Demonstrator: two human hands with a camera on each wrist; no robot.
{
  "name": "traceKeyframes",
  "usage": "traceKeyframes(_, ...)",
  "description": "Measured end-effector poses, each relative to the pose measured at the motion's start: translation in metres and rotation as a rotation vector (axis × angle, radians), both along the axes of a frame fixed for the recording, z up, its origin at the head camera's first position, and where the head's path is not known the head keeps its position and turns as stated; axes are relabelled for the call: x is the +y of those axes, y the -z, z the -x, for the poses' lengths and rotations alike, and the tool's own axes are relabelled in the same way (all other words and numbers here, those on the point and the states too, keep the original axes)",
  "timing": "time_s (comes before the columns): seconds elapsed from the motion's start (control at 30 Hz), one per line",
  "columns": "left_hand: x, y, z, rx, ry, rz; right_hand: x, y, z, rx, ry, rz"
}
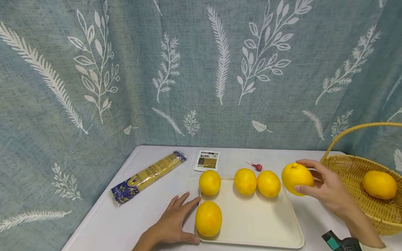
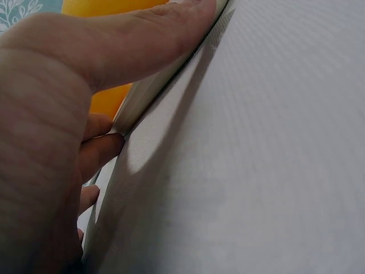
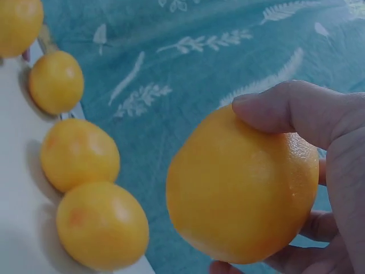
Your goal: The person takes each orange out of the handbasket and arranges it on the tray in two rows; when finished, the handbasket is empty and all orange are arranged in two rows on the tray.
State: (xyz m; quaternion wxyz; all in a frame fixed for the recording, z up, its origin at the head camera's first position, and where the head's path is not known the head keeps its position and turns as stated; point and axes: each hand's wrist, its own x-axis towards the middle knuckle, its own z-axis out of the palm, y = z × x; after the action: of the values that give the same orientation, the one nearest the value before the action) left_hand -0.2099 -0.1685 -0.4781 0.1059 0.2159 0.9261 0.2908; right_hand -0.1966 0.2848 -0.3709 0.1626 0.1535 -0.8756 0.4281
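My right hand (image 1: pixel 326 186) grips an orange (image 1: pixel 297 178) between thumb and fingers, held up beside the back right corner of a cream tray (image 1: pixel 251 223). In the right wrist view the thumb lies across the top of this orange (image 3: pixel 242 188), with fingertips beneath it. My left hand (image 1: pixel 174 223) rests at the tray's left edge, fingers spread and thumb touching the near left corner. Several other oranges sit on the tray: a front left one (image 1: pixel 208 219), a back left one (image 1: pixel 210 182), and a touching pair (image 1: pixel 245 181) at the back right.
A wicker basket (image 1: pixel 351 167) with a tall handle stands at the right, one orange (image 1: pixel 379 184) inside. Behind the tray lie a red-wrapped lollipop (image 1: pixel 258 167) and a small flat packet (image 1: pixel 207 160). A pack of spaghetti (image 1: pixel 147 177) lies at the left. A leaf-patterned curtain (image 1: pixel 194 69) hangs behind.
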Motion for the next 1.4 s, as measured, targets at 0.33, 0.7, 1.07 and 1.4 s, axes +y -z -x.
traceKeyframes(0.33, -0.001, -0.001, 0.0, 0.002, -0.008, 0.007, -0.029, 0.006, 0.001, 0.016, -0.092, 0.09)
traceKeyframes(0.7, 0.0, -0.005, -0.003, -0.004, -0.018, -0.009, -0.065, 0.025, 0.0, -0.144, -0.226, 0.115)
traceKeyframes(1.07, 0.001, -0.002, -0.002, 0.016, -0.004, -0.009, -0.094, 0.05, -0.002, -0.365, -0.25, 0.077)
traceKeyframes(1.4, 0.002, -0.002, -0.002, 0.005, -0.011, -0.009, -0.105, 0.065, -0.001, -0.38, -0.267, -0.018)
